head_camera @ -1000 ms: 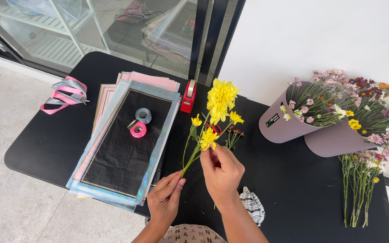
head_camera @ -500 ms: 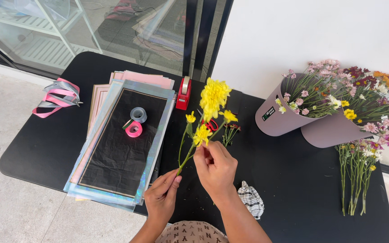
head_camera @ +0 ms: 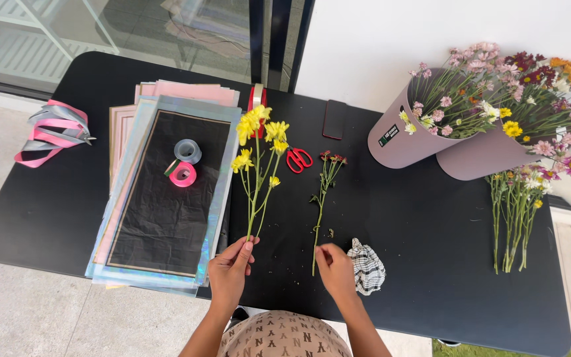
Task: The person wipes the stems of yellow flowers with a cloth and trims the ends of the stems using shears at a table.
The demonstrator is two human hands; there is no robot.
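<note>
- The left hand (head_camera: 230, 266) has its fingers pinched shut on the lower ends of a small bunch of yellow flower stems (head_camera: 257, 173), which lies just left of centre with its blooms pointing toward the top of the frame
- The right hand (head_camera: 336, 266) is at the bottom end of a single dark red flower stem (head_camera: 320, 210) lying loose on the black surface (head_camera: 424, 251) at centre; its fingers are curled close by the stem tip, but whether they actually grip it cannot be told from this view
- So a few stems are gathered in one hand and one more is being reached for; the bunch is thin and bare of any wrapping
- Much remains untouched, judging by how things lie: two mauve buckets (head_camera: 418, 132) full of mixed flowers at upper right, and a loose bundle of stems (head_camera: 515, 211) lying flat below them
- The stack of wrapping sheets (head_camera: 166, 198) at left is undisturbed, with a clear tape roll (head_camera: 188, 151) and a pink tape roll (head_camera: 182, 174) resting on top (neither unrolled)
- Red scissors (head_camera: 299, 158) lie between the two stems, near the blooms; pink and grey ribbon (head_camera: 53, 131) sits at far left; a checked cloth (head_camera: 367, 266) lies just beside the right hand
</note>
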